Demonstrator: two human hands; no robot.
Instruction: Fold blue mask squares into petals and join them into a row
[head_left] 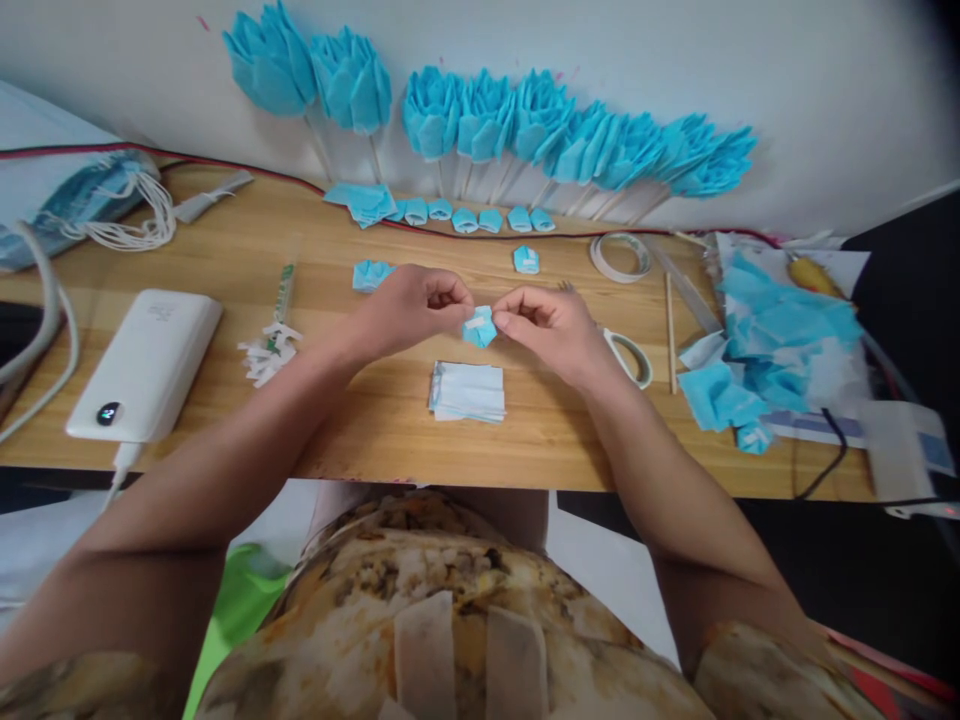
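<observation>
Between my hands hangs a small folded blue petal (478, 328) with a short white strip stuck on its face. My left hand (416, 305) pinches its left edge between thumb and finger. At its right edge, my right hand (541, 328) grips it the same way. Just below on the table lies a stack of pale cut sheets (469, 391). A similar folded blue piece (526, 260) with a white strip lies beyond my right hand, and another blue piece (373, 275) sits partly behind my left hand.
Blue fabric-like flowers (486, 115) on sticks lean along the wall, with a row of small blue rolls (465, 220) before them. Tape rolls (621, 257), a thin stick (671, 332) and crumpled blue pieces (787, 320) lie right. White strips (270, 352) and a power bank (146, 365) lie left.
</observation>
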